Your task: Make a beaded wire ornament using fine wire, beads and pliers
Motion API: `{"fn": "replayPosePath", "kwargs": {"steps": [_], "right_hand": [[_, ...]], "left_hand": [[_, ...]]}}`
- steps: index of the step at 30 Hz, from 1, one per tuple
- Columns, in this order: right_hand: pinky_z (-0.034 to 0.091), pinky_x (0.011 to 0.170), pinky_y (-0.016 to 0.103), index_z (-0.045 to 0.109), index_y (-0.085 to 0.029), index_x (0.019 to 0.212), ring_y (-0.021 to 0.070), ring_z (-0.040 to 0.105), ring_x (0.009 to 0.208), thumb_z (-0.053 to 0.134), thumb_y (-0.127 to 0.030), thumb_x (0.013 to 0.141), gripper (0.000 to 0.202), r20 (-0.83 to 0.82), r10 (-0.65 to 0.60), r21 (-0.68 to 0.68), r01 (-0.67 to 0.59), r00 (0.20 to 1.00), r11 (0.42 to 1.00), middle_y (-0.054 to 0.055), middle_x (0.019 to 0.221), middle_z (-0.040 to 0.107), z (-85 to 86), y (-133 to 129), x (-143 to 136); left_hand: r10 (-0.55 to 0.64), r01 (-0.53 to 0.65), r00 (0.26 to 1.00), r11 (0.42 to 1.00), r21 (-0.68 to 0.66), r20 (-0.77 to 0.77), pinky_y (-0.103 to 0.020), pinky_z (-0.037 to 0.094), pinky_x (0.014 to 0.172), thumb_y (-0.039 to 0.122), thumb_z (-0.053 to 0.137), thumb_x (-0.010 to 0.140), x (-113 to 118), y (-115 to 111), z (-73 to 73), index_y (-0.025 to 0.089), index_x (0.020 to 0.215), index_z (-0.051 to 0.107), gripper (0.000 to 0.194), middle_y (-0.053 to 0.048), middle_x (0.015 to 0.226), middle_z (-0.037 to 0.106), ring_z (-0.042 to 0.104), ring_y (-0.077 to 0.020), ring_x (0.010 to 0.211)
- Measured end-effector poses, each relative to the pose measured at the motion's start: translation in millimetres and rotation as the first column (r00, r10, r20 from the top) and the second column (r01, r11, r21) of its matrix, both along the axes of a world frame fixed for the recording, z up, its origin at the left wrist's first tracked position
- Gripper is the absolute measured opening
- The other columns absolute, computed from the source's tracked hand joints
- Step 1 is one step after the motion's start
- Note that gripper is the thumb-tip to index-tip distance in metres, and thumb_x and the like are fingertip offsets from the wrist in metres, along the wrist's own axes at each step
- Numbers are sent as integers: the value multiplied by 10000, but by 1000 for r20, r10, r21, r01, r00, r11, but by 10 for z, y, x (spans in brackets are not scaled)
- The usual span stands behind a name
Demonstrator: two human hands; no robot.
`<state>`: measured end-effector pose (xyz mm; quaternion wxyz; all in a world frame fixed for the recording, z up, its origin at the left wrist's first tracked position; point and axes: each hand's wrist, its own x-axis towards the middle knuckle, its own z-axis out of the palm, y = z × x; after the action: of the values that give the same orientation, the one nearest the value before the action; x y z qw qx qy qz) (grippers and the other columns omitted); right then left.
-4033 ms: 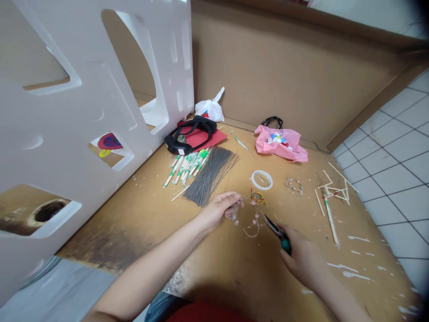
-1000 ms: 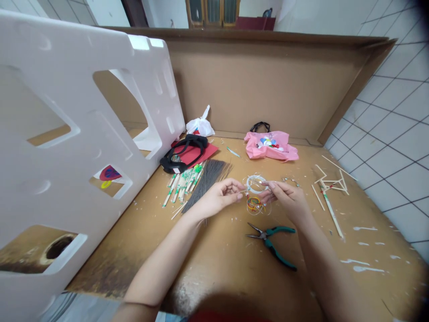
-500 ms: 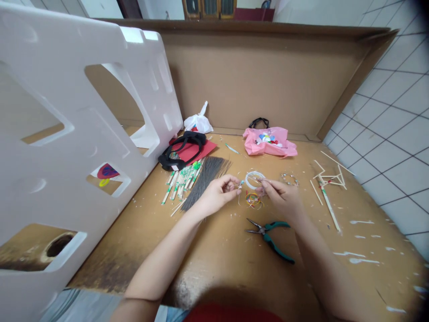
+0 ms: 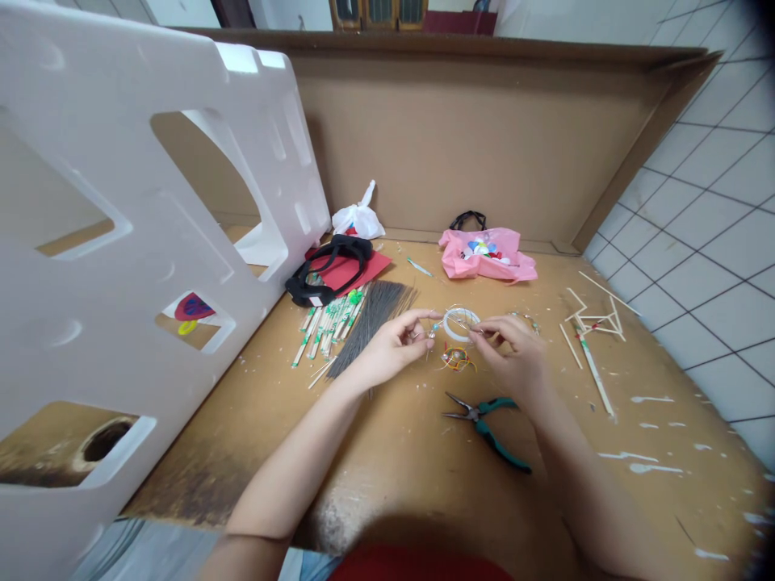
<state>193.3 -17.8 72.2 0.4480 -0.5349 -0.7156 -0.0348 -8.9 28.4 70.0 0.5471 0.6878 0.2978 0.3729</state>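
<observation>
My left hand (image 4: 396, 347) pinches a thin beaded wire (image 4: 434, 329), with small pale blue and clear beads near the fingertips. My right hand (image 4: 512, 347) is closed in a pinch at the wire's other side, its fingers partly hiding the thin strand. Between and just behind the hands lies a white ring-shaped coil (image 4: 446, 329). A tangle of red and yellow coloured wire (image 4: 458, 360) rests below that coil. Nearer to me, green-handled needle-nose pliers (image 4: 478, 415) lie with their jaws apart. A beaded loop (image 4: 534, 324) is partly hidden behind my right hand.
Grey wire stems (image 4: 363, 327) and wrapped chopsticks (image 4: 330, 327) lie left, near a black strap (image 4: 296, 290). A pink bag (image 4: 521, 262) and a white bag (image 4: 357, 219) stand at the back. A stick frame (image 4: 596, 327) is right; a white plastic panel (image 4: 121, 186) rises left.
My left index finger has stretched out to the right, toward the white coil. My right hand has shifted slightly, its fingers now straighter over the wire. The pliers stay in place.
</observation>
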Motion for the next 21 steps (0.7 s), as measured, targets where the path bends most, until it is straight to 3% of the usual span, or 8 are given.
{"fn": "replayPosePath", "kwargs": {"steps": [4,10,16,21], "right_hand": [[471,578,275,628,-218,830,154,577,703,553,-281,828,97,41,-22,-10,22,999,1000,69,852,605,-11,14,11],[434,544,251,556,-192,1167,118,514,539,501,-248,852,325,104,96,-189,-75,990,979,16,713,604,-25,16,10],[439,576,251,631,-238,1084,121,563,590,480,-267,870,263,138,48,-151,-27,989,988,42,808,669,-45,25,24],[467,596,256,583,-222,1152,119,583,613,485,-242,861,308,116,127,-219,-99,985,971,61,911,655,-40,19,39]], "left_hand": [[-51,50,998,998,-24,-31,-231,307,575,250,562,777,-5,11,1,156,1115,548,351,56,623,399,358,-76,559],[-70,67,993,997,-30,-94,-221,297,560,212,536,761,7,11,-18,152,1081,585,329,50,625,433,371,-71,560],[-90,86,996,989,-121,-25,-215,363,562,222,553,757,55,29,-103,158,1085,562,335,60,602,429,428,-67,537],[-69,91,992,972,-219,104,-239,458,602,243,605,731,104,55,-184,155,1054,562,337,63,623,427,459,-64,539]]}}
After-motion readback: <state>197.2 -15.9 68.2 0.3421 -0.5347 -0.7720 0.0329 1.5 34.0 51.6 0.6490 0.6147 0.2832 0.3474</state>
